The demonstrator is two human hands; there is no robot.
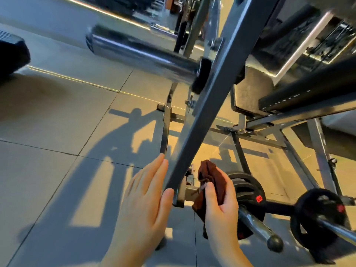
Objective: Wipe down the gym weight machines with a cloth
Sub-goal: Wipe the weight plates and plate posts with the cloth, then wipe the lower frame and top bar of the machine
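- A dark rounded object sits at the far left edge on the tiled floor; it is too cropped to identify.
- A thick chrome bar juts out from the machine towards the left, blurred and well above the hands.
- The left hand is flat with its fingers straight and holds nothing. It lies along the left face of the slanted grey frame beam, near the beam's lower end, with the thumb at the beam's edge. It is probably there to steady the person or the frame while the other hand wipes.
- The brown cloth is bunched up just right of the beam's foot, close to the bracket there. That joint appears to be the spot now being cleaned.
- The right hand grips the cloth, with the thumb in front and the fingers curled behind. The bunching gives it a firm wad to press into corners.
- Black weight plates sit on a barbell lying on the floor just behind the right hand.
- A black padded seat sits up at the right and likely still needs wiping.
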